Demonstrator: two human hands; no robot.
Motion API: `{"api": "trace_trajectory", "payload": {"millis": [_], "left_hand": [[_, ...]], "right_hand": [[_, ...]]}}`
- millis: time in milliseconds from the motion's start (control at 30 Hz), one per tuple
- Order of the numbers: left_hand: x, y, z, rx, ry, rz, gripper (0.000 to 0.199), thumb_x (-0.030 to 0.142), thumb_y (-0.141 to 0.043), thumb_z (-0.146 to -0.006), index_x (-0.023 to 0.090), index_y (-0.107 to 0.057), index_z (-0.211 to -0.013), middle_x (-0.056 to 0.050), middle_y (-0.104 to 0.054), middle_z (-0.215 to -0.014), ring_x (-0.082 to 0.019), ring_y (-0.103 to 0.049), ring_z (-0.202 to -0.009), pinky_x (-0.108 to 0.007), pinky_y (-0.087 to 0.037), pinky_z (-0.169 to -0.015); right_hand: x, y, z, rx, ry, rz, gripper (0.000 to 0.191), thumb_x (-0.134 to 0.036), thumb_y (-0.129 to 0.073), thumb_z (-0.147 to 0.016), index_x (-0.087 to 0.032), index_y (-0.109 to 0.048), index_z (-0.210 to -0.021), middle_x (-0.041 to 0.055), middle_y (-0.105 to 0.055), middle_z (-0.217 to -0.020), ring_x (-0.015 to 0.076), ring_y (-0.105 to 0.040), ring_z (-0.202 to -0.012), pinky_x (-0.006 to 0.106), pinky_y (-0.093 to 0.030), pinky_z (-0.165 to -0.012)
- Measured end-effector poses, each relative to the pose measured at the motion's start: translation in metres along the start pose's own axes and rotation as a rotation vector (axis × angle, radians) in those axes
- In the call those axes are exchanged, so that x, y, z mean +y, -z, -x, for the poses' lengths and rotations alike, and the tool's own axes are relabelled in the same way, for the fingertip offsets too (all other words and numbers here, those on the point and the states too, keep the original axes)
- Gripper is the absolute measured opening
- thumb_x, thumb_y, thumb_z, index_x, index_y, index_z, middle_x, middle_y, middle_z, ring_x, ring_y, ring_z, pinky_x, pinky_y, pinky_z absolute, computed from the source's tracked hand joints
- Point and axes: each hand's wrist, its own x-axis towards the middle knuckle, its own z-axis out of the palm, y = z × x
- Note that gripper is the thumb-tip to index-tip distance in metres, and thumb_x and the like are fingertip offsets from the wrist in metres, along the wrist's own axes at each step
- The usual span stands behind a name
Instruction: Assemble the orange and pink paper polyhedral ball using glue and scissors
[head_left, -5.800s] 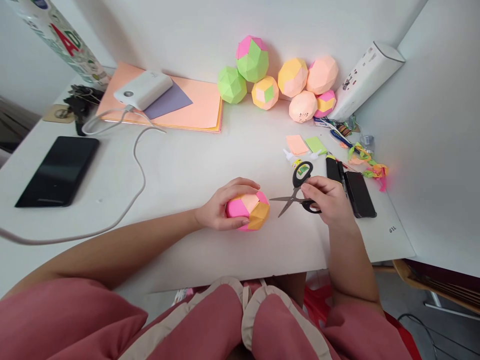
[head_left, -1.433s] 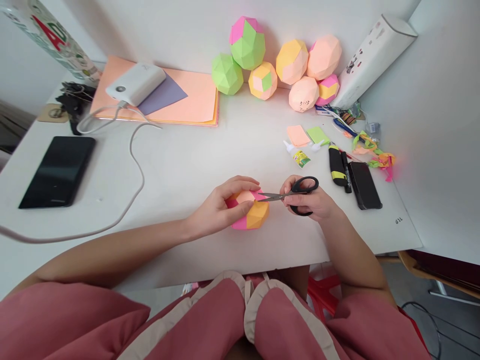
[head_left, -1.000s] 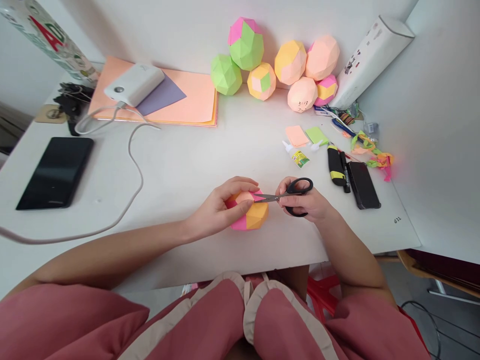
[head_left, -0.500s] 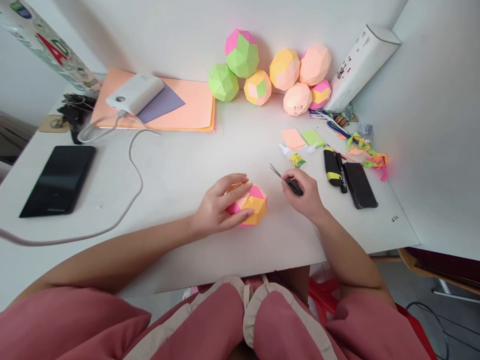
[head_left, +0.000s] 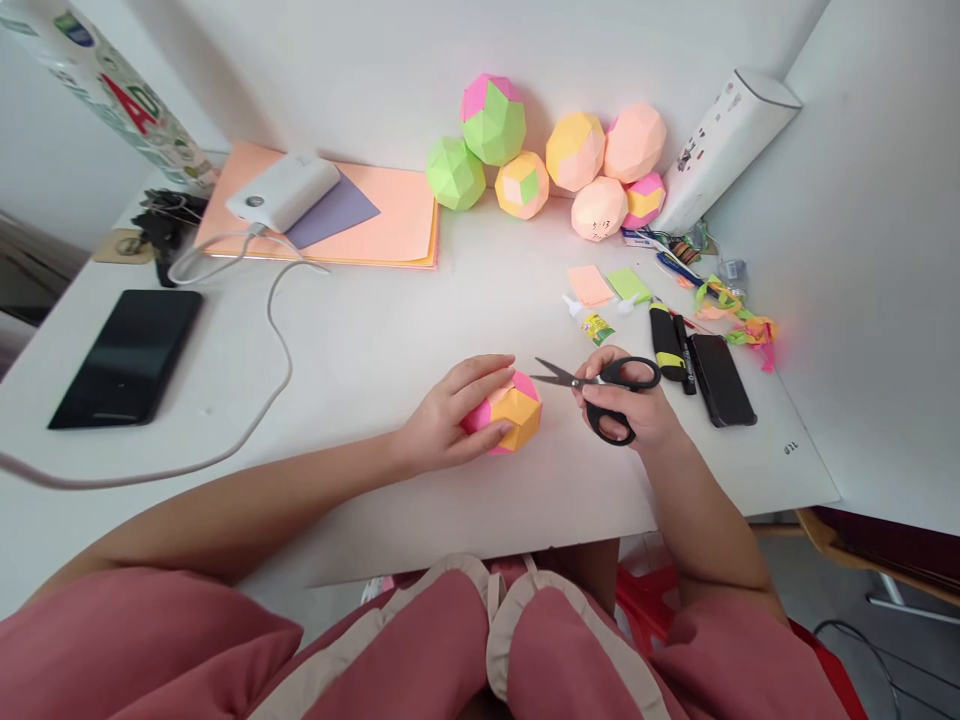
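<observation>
A pink and orange folded paper ball (head_left: pixel 519 415) rests on the white desk in front of me. My left hand (head_left: pixel 457 415) is wrapped round its left side, fingers over the top and thumb at the front. Black-handled scissors (head_left: pixel 613 400) are in my right hand (head_left: pixel 637 405), just right of the ball. Their blades are slightly apart and point left, close to the ball's upper right side. A small glue bottle (head_left: pixel 590 320) lies beyond my right hand, near peach paper squares (head_left: pixel 590 286) and green paper squares (head_left: pixel 627 283).
Several finished paper balls (head_left: pixel 493 122) stand along the back wall. At the right lie a cutter (head_left: pixel 666 342), a marker (head_left: pixel 685 355), a black phone (head_left: pixel 721 380) and paper scraps (head_left: pixel 739 315). A tablet (head_left: pixel 126 358), cable (head_left: pixel 279 340) and power bank (head_left: pixel 283 190) are leftward.
The scissors have turned in my right hand, so both handle loops now show and the blades point left toward the ball. The view has shifted slightly; my left hand still holds the ball.
</observation>
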Motion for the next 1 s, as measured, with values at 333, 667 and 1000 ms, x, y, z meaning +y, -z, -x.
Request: {"api": "trace_trajectory", "payload": {"millis": [333,667,1000], "left_hand": [[0.002,0.000,0.000,-0.009,-0.032,0.008,0.054,0.032,-0.055,-0.098,0.021,-0.038,-0.147,-0.022,-0.053,-0.140,-0.030,-0.056,-0.127,-0.050,-0.054,-0.100],[0.003,-0.001,0.000,-0.024,-0.040,-0.009,0.060,0.034,-0.055,-0.098,0.018,-0.032,-0.151,-0.025,-0.052,-0.140,-0.032,-0.053,-0.129,-0.052,-0.052,-0.101],[0.002,-0.001,0.000,-0.026,-0.054,-0.014,0.060,0.033,-0.054,-0.098,0.021,-0.030,-0.152,-0.024,-0.051,-0.141,-0.031,-0.053,-0.129,-0.052,-0.052,-0.100]], "right_hand": [[0.007,-0.006,-0.001,-0.123,-0.193,-0.130,0.025,-0.026,-0.076,-0.074,-0.018,-0.054,-0.083,-0.0038,-0.068,-0.065,0.0001,-0.035,-0.028,0.012,-0.025,-0.028],[0.013,-0.010,-0.001,-0.154,-0.160,-0.147,0.029,-0.028,-0.076,-0.075,-0.021,-0.050,-0.085,-0.0052,-0.068,-0.066,0.0006,-0.037,-0.028,0.012,-0.027,-0.028],[0.013,-0.015,0.000,-0.129,-0.129,-0.123,0.030,-0.030,-0.076,-0.076,-0.021,-0.049,-0.085,-0.0060,-0.066,-0.064,0.0004,-0.036,-0.029,0.012,-0.026,-0.029]]}}
